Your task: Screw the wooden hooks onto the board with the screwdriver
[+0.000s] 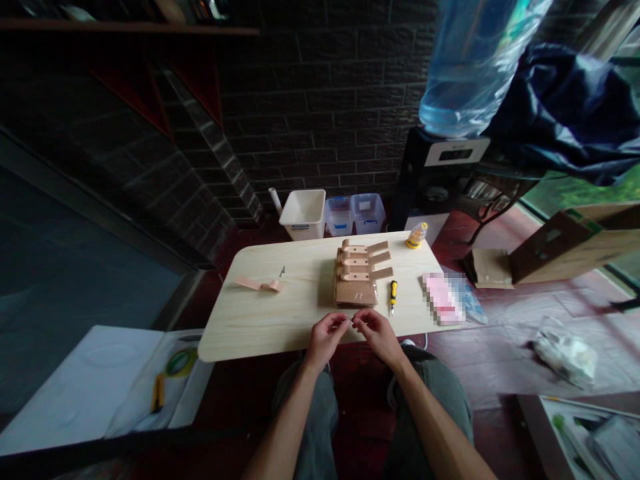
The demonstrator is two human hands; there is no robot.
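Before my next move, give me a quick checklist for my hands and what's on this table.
1. Screwdriver within sight: ok, lying just right of the cardboard stack.
2. Three straps on the stack: ok, side by side, the nearest one included.
3. Loose strap with those three: not ok, it lies apart on the table's left side.
4. Small part between the fingers of the left hand and right hand: cannot tell, too small to make out.
5. Yellow-and-clear container away from the hands: ok, near the far right corner.
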